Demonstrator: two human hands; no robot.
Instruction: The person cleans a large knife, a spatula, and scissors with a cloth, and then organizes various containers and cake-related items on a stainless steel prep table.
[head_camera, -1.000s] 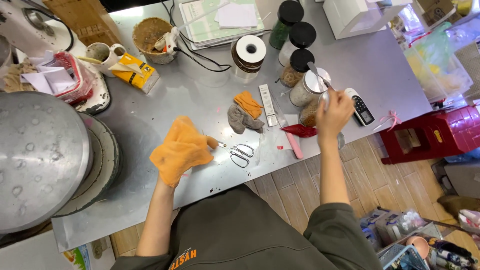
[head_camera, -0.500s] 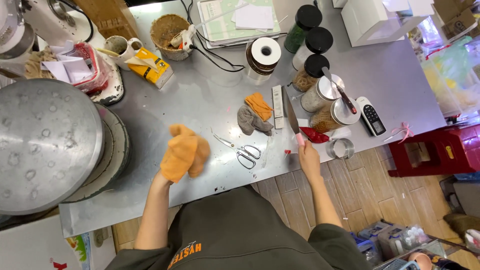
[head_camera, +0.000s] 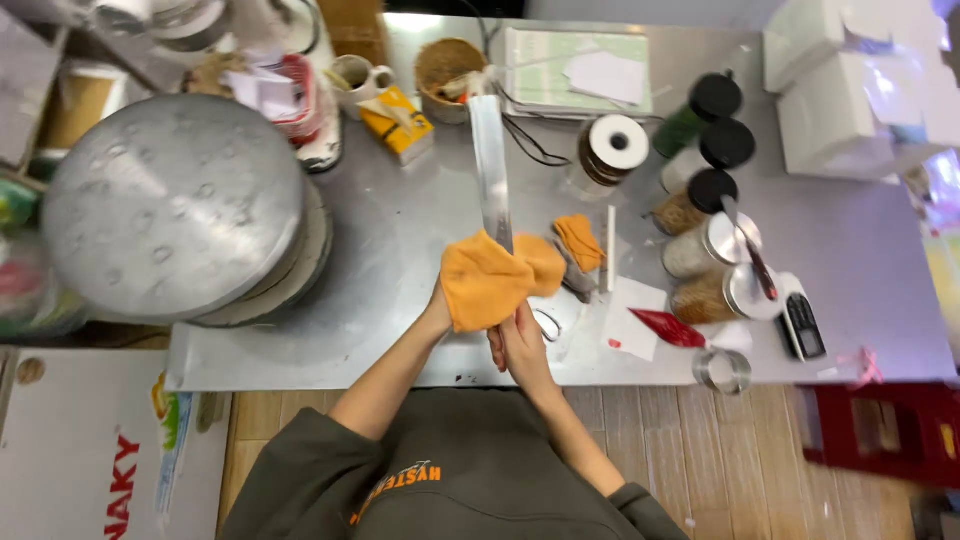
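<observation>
The grey metal bench (head_camera: 400, 230) carries all items. A large round dimpled metal lid (head_camera: 170, 205) sits at its left end, on a stack of round trays. Clear jars with black and silver lids (head_camera: 715, 215) stand grouped at the right, well apart from the hands. A long flat steel knife blade (head_camera: 490, 165) points away from the person, above the centre of the bench. An orange cloth (head_camera: 495, 278) is wrapped around the blade's lower part. The left hand (head_camera: 445, 300) is closed on this cloth, largely hidden beneath it. The right hand (head_camera: 518, 340) is closed around the knife's handle end, just below the cloth. A smaller folded orange cloth (head_camera: 580, 242) lies just beside, to the right. Scissors (head_camera: 547, 325) lie partly hidden behind the right hand.
</observation>
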